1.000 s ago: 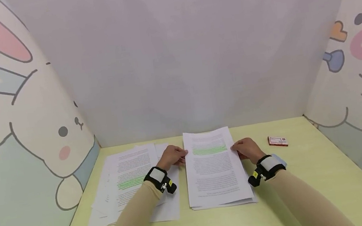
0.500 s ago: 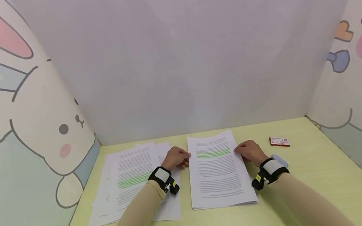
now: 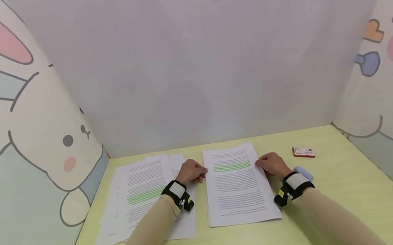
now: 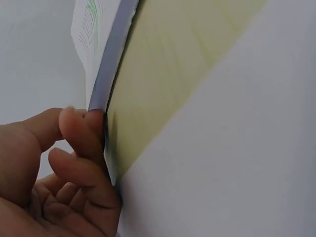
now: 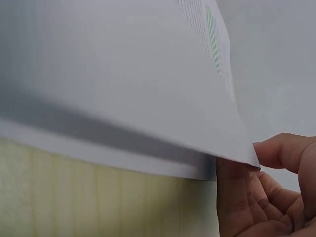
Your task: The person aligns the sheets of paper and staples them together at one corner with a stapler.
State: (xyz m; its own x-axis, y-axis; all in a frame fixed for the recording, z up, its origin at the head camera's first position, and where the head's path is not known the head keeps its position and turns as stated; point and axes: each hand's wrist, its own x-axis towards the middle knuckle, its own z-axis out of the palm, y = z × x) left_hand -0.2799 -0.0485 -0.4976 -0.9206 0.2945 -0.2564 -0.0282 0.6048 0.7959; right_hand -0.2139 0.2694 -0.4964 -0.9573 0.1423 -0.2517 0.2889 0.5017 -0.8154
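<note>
Both hands pinch the stack (image 3: 239,186) on the tabletop (image 3: 335,187): left hand (image 3: 190,171) and right hand (image 3: 271,164) fingers clamped on opposite edges; even pressure should keep sheets aligned.

A stack of papers (image 3: 238,186) lies flat on the yellow-green worktop (image 3: 335,187), squared up, its long side running away from the person. The top sheet is white with printed text and a green highlighted band near its far end. Its left and right edges are pinched between fingertips.
</note>
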